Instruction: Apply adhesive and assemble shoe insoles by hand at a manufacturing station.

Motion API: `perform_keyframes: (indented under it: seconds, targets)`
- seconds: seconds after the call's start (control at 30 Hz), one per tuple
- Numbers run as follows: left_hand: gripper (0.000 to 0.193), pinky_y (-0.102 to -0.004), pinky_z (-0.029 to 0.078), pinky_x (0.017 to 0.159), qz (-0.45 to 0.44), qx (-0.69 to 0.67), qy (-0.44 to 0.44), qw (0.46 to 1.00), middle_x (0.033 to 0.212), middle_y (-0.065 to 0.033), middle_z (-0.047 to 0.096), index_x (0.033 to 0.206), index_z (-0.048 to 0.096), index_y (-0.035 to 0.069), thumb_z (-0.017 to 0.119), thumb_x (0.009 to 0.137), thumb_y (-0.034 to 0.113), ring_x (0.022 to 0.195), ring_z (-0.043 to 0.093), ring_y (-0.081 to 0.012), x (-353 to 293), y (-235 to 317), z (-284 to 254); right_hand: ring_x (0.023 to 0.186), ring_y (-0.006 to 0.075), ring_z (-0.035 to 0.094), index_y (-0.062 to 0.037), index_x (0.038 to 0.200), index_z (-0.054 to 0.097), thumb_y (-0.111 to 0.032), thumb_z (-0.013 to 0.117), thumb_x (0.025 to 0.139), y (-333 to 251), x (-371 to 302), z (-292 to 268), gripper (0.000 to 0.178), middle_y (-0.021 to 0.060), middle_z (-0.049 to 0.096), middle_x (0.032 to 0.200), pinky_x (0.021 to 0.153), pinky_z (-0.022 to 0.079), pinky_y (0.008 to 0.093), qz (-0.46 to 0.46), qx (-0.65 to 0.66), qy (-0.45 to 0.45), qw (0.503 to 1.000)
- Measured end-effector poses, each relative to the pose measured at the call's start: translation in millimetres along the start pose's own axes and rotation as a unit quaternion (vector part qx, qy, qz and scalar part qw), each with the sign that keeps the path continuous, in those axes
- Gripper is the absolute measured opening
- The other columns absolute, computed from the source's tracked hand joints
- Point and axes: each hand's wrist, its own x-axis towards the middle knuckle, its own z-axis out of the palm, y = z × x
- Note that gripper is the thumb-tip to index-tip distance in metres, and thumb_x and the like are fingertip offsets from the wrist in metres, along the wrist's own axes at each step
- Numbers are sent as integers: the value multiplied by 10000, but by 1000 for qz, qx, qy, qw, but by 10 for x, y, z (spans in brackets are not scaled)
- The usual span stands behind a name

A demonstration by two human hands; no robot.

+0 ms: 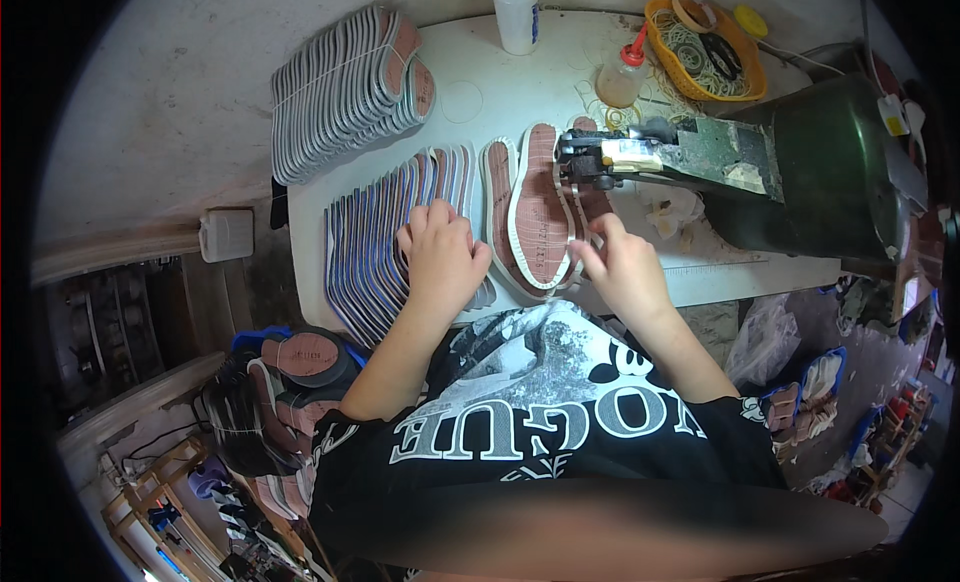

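My left hand [440, 254] rests palm down on a fanned row of flat shoe soles [375, 237], fingers spread over their near ends. My right hand [622, 262] pinches the near edge of a reddish-brown sole with a white rim [540, 207], which lies on the white table [470, 97] under the head of a dark green sewing machine [700, 152]. A second similar sole [497, 187] lies just left of it.
A bundled stack of soles [345, 87] lies at the table's far left. A white glue bottle [516, 17], a small red-capped bottle [622, 74] and an orange basket of rubber bands [705, 47] stand at the back. More soles [290, 377] are piled below the table at left.
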Motion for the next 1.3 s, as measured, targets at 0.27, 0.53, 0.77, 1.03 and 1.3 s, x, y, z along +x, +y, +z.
perform_keyframes:
  seconds: [0.27,0.53,0.77,1.03,1.3]
  targets:
    - [131,-410,356,811,49,-112,103,987,926,-121,513,630,505,10,610,680,71,912,449,-300,90,37,-134,621,180,646,7,928,606,-120,548,894,-198,-49,-73,145,54,635,620,604,497,308,-55,306,-175,934]
    - [144,-231,385,643,11,-437,105,893,1003,-98,451,772,512,23,648,805,55,786,443,-136,-143,376,-364,1070,251,590,23,1290,457,-191,726,797,-520,-26,-14,601,174,609,1131,913,452,332,-232,333,-142,903]
    - [761,-323,371,955,-84,-647,81,753,1276,-150,391,1379,251,9,723,795,131,1114,402,-210,126,355,-424,1035,113,562,43,1281,495,-87,625,881,-393,-99,-194,440,76,612,1143,896,449,267,-98,594,-197,773]
    - [533,-357,487,920,-183,-844,-52,502,1215,-182,526,1333,330,-59,578,896,119,1087,570,-212,176,364,-501,1050,121,551,32,1273,477,-232,622,903,-214,-107,-196,477,81,594,1144,924,431,275,-85,695,-181,690]
    - [338,-348,503,872,-122,-790,76,596,1117,-154,593,1218,473,-32,461,930,143,988,617,-221,190,409,-626,934,90,519,12,1195,485,-233,486,979,-192,-56,-243,327,51,564,1026,853,404,233,-115,686,-64,716]
